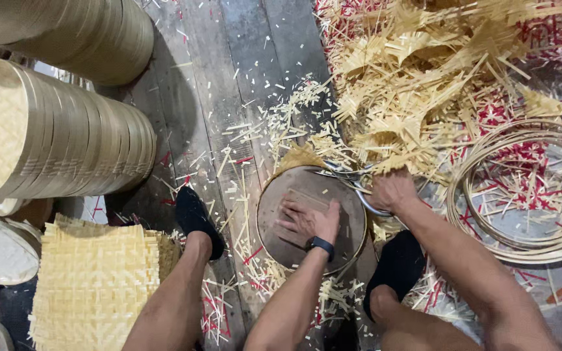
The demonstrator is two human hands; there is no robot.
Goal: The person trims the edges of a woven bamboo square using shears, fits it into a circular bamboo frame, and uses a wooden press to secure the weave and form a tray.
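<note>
My left hand (308, 220) lies flat, fingers spread, on the round dark disc (311, 218) at frame centre. My right hand (391, 190), at 3 o'clock of the disc, is closed on the shears (352, 179); the blades are probably cutting woven bamboo (297, 158) at the 12 o'clock rim.

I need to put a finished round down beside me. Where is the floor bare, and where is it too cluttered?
Barest are the dark planks between the stacked bamboo rings and the offcut heap. A smaller patch lies inside the loose hoops, though littered. Around the round board and both feet, clippings crowd the floor.
</note>
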